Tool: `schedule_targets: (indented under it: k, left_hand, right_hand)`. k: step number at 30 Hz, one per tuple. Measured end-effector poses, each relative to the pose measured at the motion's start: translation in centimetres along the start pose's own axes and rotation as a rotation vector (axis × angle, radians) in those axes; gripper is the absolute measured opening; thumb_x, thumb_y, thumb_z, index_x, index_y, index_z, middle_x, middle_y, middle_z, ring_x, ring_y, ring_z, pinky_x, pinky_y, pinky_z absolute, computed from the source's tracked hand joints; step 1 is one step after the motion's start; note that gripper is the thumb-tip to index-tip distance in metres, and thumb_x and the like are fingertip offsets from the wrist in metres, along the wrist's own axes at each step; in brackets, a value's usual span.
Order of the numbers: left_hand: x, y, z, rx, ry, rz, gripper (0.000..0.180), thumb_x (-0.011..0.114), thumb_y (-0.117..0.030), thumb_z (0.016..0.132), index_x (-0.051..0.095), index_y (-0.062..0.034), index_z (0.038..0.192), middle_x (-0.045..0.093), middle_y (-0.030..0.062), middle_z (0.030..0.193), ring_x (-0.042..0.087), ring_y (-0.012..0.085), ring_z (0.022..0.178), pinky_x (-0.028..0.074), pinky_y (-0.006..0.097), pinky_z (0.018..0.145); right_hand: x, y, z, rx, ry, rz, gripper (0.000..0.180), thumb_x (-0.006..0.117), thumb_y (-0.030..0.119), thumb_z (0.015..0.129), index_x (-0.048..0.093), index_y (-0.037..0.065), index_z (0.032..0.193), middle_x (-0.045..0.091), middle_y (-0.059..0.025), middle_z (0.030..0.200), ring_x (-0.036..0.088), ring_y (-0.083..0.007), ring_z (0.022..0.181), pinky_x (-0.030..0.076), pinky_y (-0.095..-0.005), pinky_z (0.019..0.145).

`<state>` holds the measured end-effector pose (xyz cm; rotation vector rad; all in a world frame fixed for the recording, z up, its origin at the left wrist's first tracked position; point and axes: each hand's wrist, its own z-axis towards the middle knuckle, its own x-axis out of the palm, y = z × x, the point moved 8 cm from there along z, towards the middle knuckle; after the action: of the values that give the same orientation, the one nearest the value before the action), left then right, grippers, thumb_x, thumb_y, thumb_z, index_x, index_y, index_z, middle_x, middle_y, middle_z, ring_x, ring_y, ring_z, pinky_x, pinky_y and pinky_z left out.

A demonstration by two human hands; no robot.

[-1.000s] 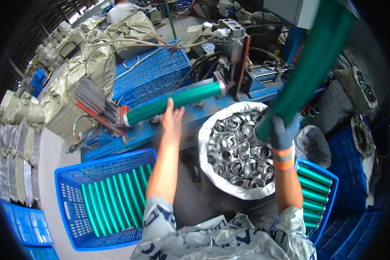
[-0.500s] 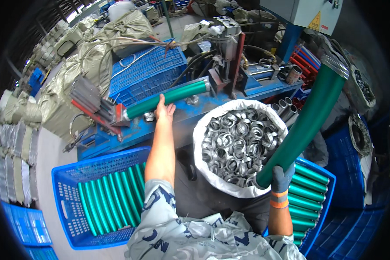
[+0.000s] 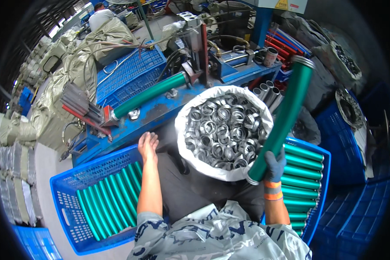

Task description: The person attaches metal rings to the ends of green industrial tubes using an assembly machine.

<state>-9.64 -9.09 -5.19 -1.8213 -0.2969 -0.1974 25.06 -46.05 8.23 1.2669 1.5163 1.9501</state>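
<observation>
A long green tube [image 3: 286,115] with a metal ring at its upper end leans upright in my right hand [image 3: 274,167], which wears a dark grey glove. The fingers wrap round the tube near its lower end, beside the rim of a white sack [image 3: 182,149] full of metal rings [image 3: 221,130]. My bare left hand [image 3: 148,145] hovers empty near the blue bench, fingers stretched out. Another green tube [image 3: 151,94] lies in the bench machine between a red end block [image 3: 107,115] and a metal clamp [image 3: 190,71].
On the left a blue crate [image 3: 63,216] holds several green tubes; a second blue crate [image 3: 318,208] with more stands on the right. The blue bench [image 3: 160,112] runs across ahead. Bare metal tubes [image 3: 268,93] lie behind the sack. A person [image 3: 100,17] is in the far background.
My left hand has let go of the tube in the machine and drawn back toward me. The right hand still grips its tube, now turned more upright. The view has shifted right.
</observation>
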Motion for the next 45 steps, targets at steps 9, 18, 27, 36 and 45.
schedule_targets:
  k: [9, 18, 27, 36, 45]
  left_hand:
    - [-1.3, 0.9, 2.6, 0.136, 0.229, 0.106, 0.021, 0.067, -0.017, 0.09, 0.064, -0.0022, 0.104, 0.07, 0.0151, 0.101, 0.068, 0.0244, 0.089, 0.055, 0.035, 0.074]
    - [-1.0, 0.9, 4.0, 0.107, 0.195, 0.204, 0.038, 0.064, -0.018, 0.095, 0.055, 0.001, 0.127, 0.065, 0.0172, 0.119, 0.065, 0.0289, 0.107, 0.05, 0.04, 0.094]
    - [-0.4, 0.5, 3.7, 0.143, 0.187, 0.254, 0.034, 0.064, -0.016, 0.095, 0.056, -0.0001, 0.124, 0.066, 0.0155, 0.118, 0.066, 0.0273, 0.106, 0.052, 0.037, 0.089]
    - [1.4, 1.8, 3.7, 0.214, 0.289, 0.429, 0.04, 0.064, -0.018, 0.095, 0.054, 0.0008, 0.128, 0.068, 0.0145, 0.113, 0.068, 0.0244, 0.098, 0.051, 0.034, 0.084]
    - [1.6, 2.2, 4.4, 0.26, 0.326, 0.564, 0.042, 0.067, -0.023, 0.095, 0.055, 0.0014, 0.126, 0.07, 0.0142, 0.111, 0.069, 0.0213, 0.095, 0.052, 0.028, 0.08]
  right_hand:
    - [-30.2, 9.1, -7.6, -0.098, -0.721, -0.264, 0.031, 0.064, 0.031, 0.091, 0.067, 0.001, 0.098, 0.064, -0.0066, 0.087, 0.061, -0.0135, 0.077, 0.049, -0.0283, 0.067]
    - [-45.7, -0.1, -28.1, 0.312, -1.09, -1.154, 0.068, 0.044, 0.068, 0.09, 0.071, 0.009, 0.111, 0.068, -0.0293, 0.104, 0.064, -0.0421, 0.104, 0.048, -0.0463, 0.089]
    - [-40.8, -12.1, -27.5, 0.748, -1.157, -0.248, 0.085, 0.05, 0.08, 0.082, 0.066, -0.003, 0.075, 0.066, -0.0177, 0.067, 0.065, -0.0292, 0.053, 0.053, -0.043, 0.049]
    - [-40.5, -11.4, -27.1, 0.784, -1.086, -0.216, 0.077, 0.072, 0.071, 0.073, 0.067, 0.002, 0.107, 0.065, -0.0156, 0.078, 0.064, -0.0269, 0.056, 0.05, -0.0377, 0.046]
    - [-40.3, -13.9, -28.7, 1.078, -0.899, -0.244, 0.083, 0.055, 0.079, 0.08, 0.068, -0.003, 0.089, 0.069, -0.0201, 0.079, 0.068, -0.0325, 0.062, 0.055, -0.0452, 0.058]
